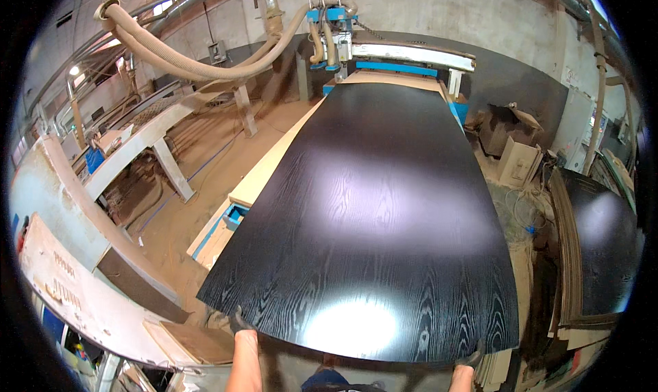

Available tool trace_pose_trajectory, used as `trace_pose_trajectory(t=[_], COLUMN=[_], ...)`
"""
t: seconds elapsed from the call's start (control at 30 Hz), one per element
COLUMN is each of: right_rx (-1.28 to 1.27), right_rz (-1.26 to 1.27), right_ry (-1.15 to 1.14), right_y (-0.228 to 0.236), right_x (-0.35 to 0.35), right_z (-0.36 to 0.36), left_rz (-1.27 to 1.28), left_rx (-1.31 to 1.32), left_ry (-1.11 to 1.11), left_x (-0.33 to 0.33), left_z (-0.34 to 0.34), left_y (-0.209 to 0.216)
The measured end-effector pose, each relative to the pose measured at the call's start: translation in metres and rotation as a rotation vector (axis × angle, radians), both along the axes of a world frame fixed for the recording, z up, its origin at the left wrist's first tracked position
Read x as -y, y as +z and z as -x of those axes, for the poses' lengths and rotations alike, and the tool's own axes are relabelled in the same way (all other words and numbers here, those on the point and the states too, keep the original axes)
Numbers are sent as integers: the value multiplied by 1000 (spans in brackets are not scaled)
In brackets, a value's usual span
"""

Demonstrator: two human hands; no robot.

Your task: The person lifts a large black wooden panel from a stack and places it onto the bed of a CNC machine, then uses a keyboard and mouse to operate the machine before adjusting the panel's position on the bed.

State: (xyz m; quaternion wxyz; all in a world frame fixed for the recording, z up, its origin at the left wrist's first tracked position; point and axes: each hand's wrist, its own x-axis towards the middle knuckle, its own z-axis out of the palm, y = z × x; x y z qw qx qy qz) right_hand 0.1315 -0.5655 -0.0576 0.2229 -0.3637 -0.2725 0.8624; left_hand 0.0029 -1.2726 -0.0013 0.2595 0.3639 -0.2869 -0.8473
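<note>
A large black wood-grain panel point(384, 207) stretches away from me over a long machine bed. My left hand point(243, 321), in a dark glove, is closed on its near edge toward the left corner. Toward the right corner, my right hand point(470, 356), gloved too, grips the same near edge. Fingers under the board are hidden; thumbs lie at its top face. Bright light reflects off the glossy surface. Along its left side shows a pale wooden bed point(271, 162) with a blue box-like fitting point(235, 216).
At the far end stands a machine gantry point(411, 54) with a blue head point(332, 16) and a thick tan hose point(199, 69). A stack of dark panels point(600, 241) is on the right. A cluttered workbench point(89, 303) is at left; sawdust covers the floor point(199, 152).
</note>
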Motion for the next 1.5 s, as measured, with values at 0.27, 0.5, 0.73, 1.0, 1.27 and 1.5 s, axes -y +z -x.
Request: trace_pose_trajectory(t=[0.27,0.5,0.73,1.0,1.27,1.5], right_rx=[-280,-228,-188,-216,-122,-150], right_rz=[-428,-354,127,-304,75,-147], right_ry=[2,-189,-87,-102,-197,-158], right_y=[145,220,33,198,57,180], right_x=[54,59,45,18,89,-34], right_z=[219,296,325,353,295,388], left_rz=[165,108,-14,5,-103,-46], left_rx=[-208,-437,109,-224,183,9], left_ry=[-448,-470,-309,-383,-292,-346], left_x=[5,6,49,39,44,-8], left_z=[261,354,370,387,344,430], left_y=[106,153,17,184,-37,167])
